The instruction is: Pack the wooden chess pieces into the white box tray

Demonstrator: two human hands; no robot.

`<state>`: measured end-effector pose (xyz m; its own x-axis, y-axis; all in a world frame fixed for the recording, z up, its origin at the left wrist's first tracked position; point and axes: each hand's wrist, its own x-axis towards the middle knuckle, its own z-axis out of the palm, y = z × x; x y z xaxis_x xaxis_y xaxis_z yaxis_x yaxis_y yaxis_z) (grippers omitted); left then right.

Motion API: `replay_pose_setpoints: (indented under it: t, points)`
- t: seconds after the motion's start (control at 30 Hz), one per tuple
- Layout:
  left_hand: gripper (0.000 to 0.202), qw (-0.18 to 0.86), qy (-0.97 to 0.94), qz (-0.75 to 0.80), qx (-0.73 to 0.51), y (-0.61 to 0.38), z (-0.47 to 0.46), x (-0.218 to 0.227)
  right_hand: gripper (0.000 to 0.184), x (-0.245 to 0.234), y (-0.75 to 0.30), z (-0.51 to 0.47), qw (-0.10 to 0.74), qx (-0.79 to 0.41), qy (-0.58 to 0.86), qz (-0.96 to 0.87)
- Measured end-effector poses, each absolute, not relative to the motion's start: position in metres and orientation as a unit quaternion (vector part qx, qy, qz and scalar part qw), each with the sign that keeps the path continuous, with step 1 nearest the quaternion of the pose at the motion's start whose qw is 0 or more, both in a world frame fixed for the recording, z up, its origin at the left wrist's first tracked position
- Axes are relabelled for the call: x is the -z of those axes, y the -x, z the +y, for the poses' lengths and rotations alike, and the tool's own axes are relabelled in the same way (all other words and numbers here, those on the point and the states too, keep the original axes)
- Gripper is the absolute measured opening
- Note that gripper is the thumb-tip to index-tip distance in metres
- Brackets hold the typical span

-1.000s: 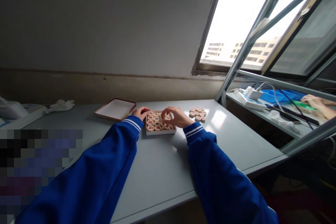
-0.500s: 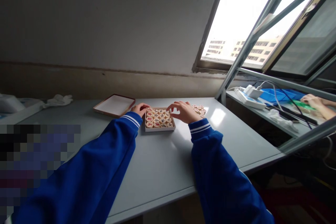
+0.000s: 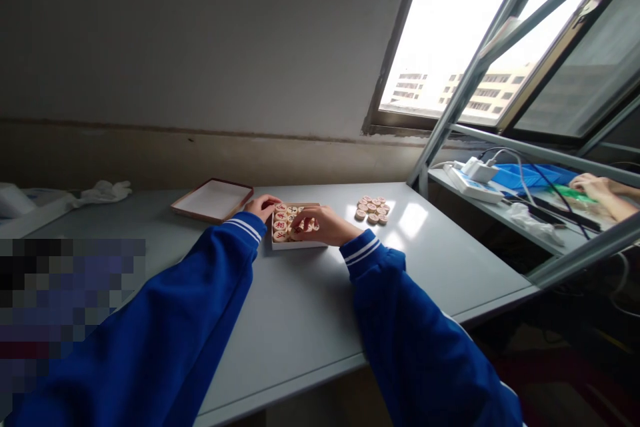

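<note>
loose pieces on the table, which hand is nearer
Right. The right hand lies over the box, just left of the loose pieces; the left hand is at the box's far-left corner.

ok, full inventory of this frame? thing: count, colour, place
table: one, grey, under everything
box: one, white-walled, centre, filled with round pieces
pieces in box: many, pale wood, red and dark marks
loose pieces: a cluster, pale wood, right of box
lid: one, white inside, brown rim, left of box
cloth: one, white, far left
power strip: one, white, side shelf
another person's hand: one, far right
left hand: at box's far left corner
right hand: over the box, on pieces
</note>
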<state>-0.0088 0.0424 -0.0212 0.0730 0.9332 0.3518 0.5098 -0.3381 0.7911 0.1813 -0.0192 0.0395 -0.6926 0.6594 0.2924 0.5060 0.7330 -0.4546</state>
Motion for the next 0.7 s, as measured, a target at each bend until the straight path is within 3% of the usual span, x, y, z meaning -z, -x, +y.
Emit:
replay_pose_setpoints:
  t: [0.27,0.53,0.7]
  points:
    - [0.020,0.280,-0.674,0.512,-0.453,0.011,0.054,0.034,0.013,-0.056,-0.226,-0.015,0.154,-0.025,0.492,-0.857]
    - [0.019,0.274,-0.669,0.529,-0.444,0.010,0.051,0.029,0.013,-0.038,-0.263,-0.006,0.036,0.062,0.659,-0.749]
    - [0.016,0.292,-0.662,0.527,-0.446,0.009,0.047,0.024,0.027,-0.039,-0.235,-0.003,0.163,0.035,0.539,-0.826]
